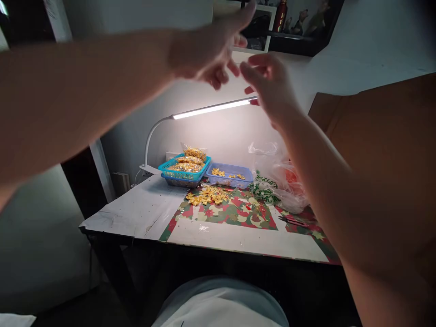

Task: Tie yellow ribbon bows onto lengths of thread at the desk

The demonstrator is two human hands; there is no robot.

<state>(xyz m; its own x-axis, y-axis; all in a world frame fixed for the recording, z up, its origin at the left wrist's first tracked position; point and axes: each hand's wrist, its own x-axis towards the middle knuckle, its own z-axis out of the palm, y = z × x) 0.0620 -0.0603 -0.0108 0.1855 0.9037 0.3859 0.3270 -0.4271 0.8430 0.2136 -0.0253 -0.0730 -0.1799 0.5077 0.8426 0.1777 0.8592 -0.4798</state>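
Observation:
Both of my hands are raised in front of me, above the lit bar of the desk lamp (211,109). My left hand (213,50) has its thumb stretched out and its fingers loosely bent and apart; I see nothing in it. Close by on the right, my right hand (269,84) has slightly curved, parted fingers, also with nothing visible in them. Its fingertips overlap the lamp's far end in view, but I cannot tell whether they touch it. On the table below lies a pile of yellow ribbon bows (207,195), some with thin stems.
A turquoise basket (164,171) holds bagged yellow pieces and sits on another basket. Beside it, a blue-purple basket (235,182) has a few bows. Plastic bags (272,181) and dark scissors (293,221) lie at right. A large cardboard box (381,131) stands on the right; a shelf (296,41) hangs above.

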